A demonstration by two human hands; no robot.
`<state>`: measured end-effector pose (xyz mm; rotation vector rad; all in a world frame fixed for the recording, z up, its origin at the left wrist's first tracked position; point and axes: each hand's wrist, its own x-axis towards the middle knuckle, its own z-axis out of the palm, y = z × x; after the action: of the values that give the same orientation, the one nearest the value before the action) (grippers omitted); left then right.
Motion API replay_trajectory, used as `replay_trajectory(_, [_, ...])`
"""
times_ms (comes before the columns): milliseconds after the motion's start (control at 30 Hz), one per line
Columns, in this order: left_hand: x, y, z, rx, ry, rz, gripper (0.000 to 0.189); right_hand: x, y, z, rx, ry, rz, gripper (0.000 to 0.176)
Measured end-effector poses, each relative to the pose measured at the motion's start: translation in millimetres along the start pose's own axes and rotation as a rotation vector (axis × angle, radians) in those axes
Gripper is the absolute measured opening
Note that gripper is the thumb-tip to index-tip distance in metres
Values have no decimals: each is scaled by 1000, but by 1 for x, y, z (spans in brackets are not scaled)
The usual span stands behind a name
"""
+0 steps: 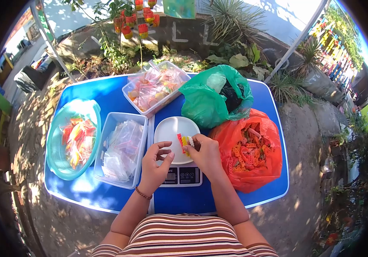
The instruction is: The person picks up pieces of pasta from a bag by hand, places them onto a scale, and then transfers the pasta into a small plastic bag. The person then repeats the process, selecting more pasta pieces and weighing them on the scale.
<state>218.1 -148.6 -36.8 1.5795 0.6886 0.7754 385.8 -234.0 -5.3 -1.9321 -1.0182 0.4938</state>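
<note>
Over the right part of a white plate (pixel 165 128) on a kitchen scale (pixel 184 176), my right hand (pixel 205 155) pinches a few small red, yellow and white snack pieces (pixel 184 144). My left hand (pixel 158 162) hovers at the plate's left edge, fingers apart and curved, holding nothing. Right of my right hand stands an open red plastic bag (pixel 226 145) of orange-red wheel-like and ladder-like pieces (pixel 250 154). Left of my left hand is a clear tub (pixel 140 158) of small transparent plastic bags (pixel 122 150).
A turquoise basket (pixel 53 145) with packed snacks is at the far left of the blue table (pixel 171 204). A clear container (pixel 166 100) of bagged round pieces stands at the back, beside a green plastic bag (pixel 201 96). Metal poles (pixel 297 40) rise behind the table.
</note>
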Motion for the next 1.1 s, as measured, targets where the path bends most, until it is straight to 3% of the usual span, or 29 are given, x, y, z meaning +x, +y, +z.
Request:
replay_trajectory(200, [-6, 2, -15, 81, 5, -43, 34, 2, 3, 17, -42, 37, -123, 22])
replay_trajectory(400, [-1, -1, -18, 143, 23, -25, 35, -4, 14, 20, -285, 103, -235, 18])
replay_trajectory(600, [11, 10, -13, 204, -90, -29, 37, -5, 14, 25, -98, 60, -289, 20])
replay_trajectory(900, [20, 18, -5, 229, -168, -31, 38, -29, 16, 4, -17, 28, -189, 26])
replay_trajectory(1000, [18, 24, -8, 305, -162, -26, 37, -36, 26, 8, -180, 134, -315, 30])
replay_trajectory(1100, [16, 19, -13, 348, -158, -18, 37, -38, 34, 15, -244, 166, -286, 32])
